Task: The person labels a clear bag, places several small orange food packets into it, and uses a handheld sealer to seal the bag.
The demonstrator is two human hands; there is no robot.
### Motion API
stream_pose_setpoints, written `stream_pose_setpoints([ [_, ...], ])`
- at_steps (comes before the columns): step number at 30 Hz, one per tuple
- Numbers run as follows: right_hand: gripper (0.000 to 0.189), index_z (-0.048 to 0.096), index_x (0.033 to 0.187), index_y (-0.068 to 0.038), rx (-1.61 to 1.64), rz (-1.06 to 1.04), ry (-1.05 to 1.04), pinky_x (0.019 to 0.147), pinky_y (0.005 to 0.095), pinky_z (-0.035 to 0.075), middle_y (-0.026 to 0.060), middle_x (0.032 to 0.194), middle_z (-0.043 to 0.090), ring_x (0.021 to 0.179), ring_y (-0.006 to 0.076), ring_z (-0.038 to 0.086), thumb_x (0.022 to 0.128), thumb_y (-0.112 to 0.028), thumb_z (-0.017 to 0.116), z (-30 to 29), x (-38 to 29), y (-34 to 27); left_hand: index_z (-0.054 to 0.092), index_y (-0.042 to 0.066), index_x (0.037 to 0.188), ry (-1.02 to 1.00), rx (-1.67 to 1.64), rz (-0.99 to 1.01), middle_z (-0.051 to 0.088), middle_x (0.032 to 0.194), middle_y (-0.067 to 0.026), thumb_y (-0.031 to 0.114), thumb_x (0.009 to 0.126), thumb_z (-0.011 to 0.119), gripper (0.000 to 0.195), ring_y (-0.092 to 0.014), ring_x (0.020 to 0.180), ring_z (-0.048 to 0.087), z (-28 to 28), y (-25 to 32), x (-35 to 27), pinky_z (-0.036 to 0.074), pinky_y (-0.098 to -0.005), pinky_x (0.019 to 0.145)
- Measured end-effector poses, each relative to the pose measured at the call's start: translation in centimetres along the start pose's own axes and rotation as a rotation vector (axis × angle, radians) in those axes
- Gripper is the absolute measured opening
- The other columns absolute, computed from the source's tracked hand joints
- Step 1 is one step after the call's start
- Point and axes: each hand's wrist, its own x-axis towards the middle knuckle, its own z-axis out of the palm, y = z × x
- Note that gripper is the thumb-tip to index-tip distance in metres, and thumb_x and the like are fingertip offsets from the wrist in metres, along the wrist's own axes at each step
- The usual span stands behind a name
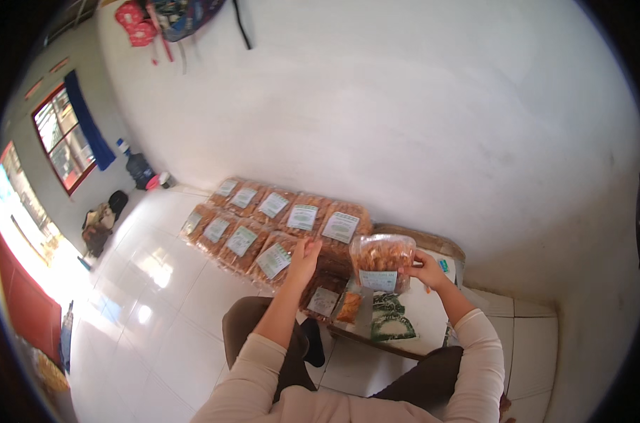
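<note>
My right hand (424, 269) grips the right side of a clear plastic pack of brown snack pieces (383, 253), which is held up above a low table (420, 322). A printed label shows on the pack's lower part. My left hand (305, 256) is over two rows of similar labelled packs (304, 217), its fingers close together; whether they pinch anything is hidden. Below that hand, another labelled pack (322, 301) lies at the table's left end. Beside it is a small clear packet with orange contents (350, 307).
A white wall (378, 106) rises behind the packs. Glossy white floor tiles (156, 317) spread to the left. A water jug (139, 168) stands in the far corner. Bags (180, 21) hang on the wall, and a bag (98, 227) sits below the window.
</note>
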Motion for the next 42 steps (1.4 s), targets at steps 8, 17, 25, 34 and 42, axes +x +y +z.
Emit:
stream_pose_setpoints([
  [8, 0.050, 0.056, 0.116, -0.008, 0.212, 0.141, 0.003, 0.073, 0.0300, 0.050, 0.0062, 0.108, 0.059, 0.099, 0.0170, 0.058, 0.079, -0.038, 0.071, 8.8, -0.4, -7.1, 0.031, 0.019, 0.132, -0.143, -0.912, -0.676, 0.039, 0.135, -0.0113, 0.055, 0.074, 0.069, 0.078, -0.032, 0.123, 0.039, 1.5, -0.3, -9.8, 0.029, -0.0515, 0.100],
  [17, 0.057, 0.041, 0.135, -0.008, -0.492, 0.007, -0.323, 0.093, 0.0404, 0.043, 0.0143, 0.127, 0.050, 0.114, 0.0293, 0.051, 0.086, -0.032, 0.061, 13.0, 0.0, 1.3, 0.052, 0.016, 0.120, -0.183, -1.553, -0.795, 0.055, 0.104, -0.0080, 0.041, 0.084, 0.064, 0.046, -0.031, 0.107, 0.053, -1.1, -14.6, -12.3, 0.043, -0.0505, 0.089],
  [25, 0.055, 0.044, 0.132, -0.029, -1.319, -0.166, -0.704, 0.089, 0.0479, 0.044, 0.0046, 0.142, 0.036, 0.129, 0.0260, 0.038, 0.079, -0.019, 0.058, 14.8, 1.1, 6.6, 0.045, 0.019, 0.124, 0.264, -1.151, -1.113, 0.047, 0.119, -0.0084, 0.030, 0.079, 0.072, 0.054, -0.025, 0.102, 0.051, 0.7, -23.3, -12.8, 0.047, -0.0399, 0.078],
  [34, 0.053, 0.045, 0.128, -0.027, -1.315, -0.269, -0.717, 0.085, 0.0518, 0.045, 0.0030, 0.143, 0.033, 0.132, 0.0245, 0.032, 0.079, -0.034, 0.062, 17.6, 1.7, 8.1, 0.025, 0.028, 0.132, 0.573, -0.594, -0.522, 0.040, 0.124, -0.0067, -0.003, 0.076, 0.064, 0.075, -0.022, 0.107, 0.048, 3.4, -32.9, -10.9, 0.046, -0.0360, 0.082],
  [42, 0.053, 0.050, 0.119, -0.024, -1.425, 0.003, -0.629, 0.088, 0.0568, 0.041, 0.0055, 0.128, 0.041, 0.123, 0.0296, 0.038, 0.071, -0.033, 0.073, 12.6, 0.3, 8.3, 0.041, 0.023, 0.136, -0.114, 0.909, -0.063, 0.020, 0.150, -0.0079, 0.039, 0.086, 0.055, 0.054, -0.032, 0.137, 0.020, 6.9, -22.8, -9.4, 0.018, -0.0526, 0.109],
])
